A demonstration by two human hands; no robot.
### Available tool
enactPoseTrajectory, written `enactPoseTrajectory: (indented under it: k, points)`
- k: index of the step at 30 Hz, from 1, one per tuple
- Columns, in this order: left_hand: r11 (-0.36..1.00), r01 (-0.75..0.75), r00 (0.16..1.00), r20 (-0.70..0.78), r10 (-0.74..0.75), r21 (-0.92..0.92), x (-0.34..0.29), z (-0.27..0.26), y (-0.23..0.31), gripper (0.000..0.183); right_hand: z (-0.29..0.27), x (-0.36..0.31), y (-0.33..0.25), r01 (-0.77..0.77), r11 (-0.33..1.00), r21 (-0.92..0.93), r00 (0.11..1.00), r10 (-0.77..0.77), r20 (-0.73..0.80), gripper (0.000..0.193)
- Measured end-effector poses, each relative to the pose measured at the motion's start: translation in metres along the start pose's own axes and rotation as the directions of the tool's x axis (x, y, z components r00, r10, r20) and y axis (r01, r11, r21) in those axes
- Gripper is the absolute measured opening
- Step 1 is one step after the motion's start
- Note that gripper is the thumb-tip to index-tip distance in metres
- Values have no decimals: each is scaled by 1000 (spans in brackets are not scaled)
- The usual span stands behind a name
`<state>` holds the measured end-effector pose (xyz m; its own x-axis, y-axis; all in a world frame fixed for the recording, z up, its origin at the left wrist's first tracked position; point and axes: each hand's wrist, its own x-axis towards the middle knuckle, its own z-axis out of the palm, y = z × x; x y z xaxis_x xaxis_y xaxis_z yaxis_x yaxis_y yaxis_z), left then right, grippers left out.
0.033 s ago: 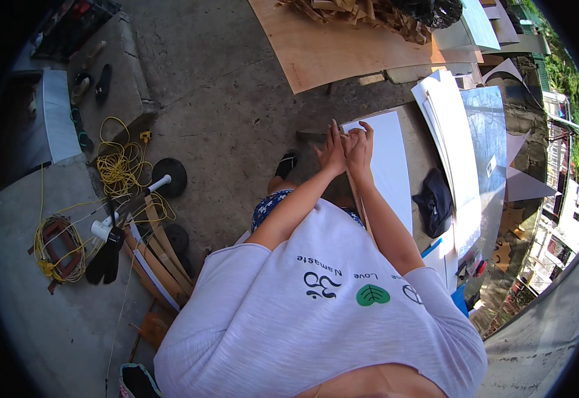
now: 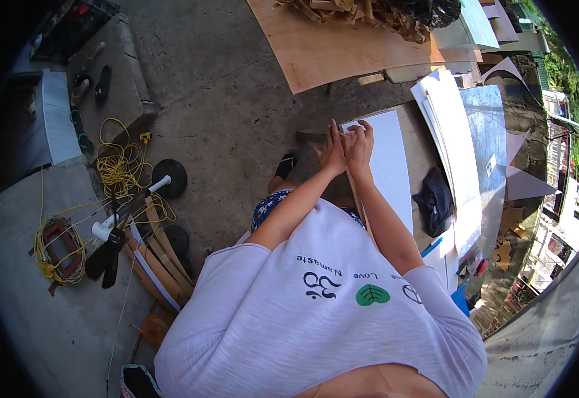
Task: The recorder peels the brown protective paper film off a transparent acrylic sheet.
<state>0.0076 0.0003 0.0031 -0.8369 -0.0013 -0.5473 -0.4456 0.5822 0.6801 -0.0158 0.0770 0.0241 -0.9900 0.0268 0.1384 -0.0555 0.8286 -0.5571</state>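
Hands (image 2: 346, 147) at white board (image 2: 389, 172) beside black bag (image 2: 435, 199)

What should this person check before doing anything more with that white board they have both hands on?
1. Both hands on the board: left hand and right hand meet at the top corner of the white board: ok.
2. Firmness of grip: cannot tell.
3. Board lying flat: cannot tell.
4. Tangle risk: yellow cord lies well off to the left: ok.
5. Clutter beside the board: black bag lies close on its right: not ok.
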Motion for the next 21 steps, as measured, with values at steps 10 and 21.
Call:
enactPoseTrajectory:
  k: [10,21]
  points:
    - [996,-28,1000,17,27,89,16,3,-1,90,11,28,-2,220,928,-299,974,-192,120,16]
    - [1000,-5,999,47,4,14,10,-8,2,130,-19,4,32,96,960,-262,989,-64,131,10]
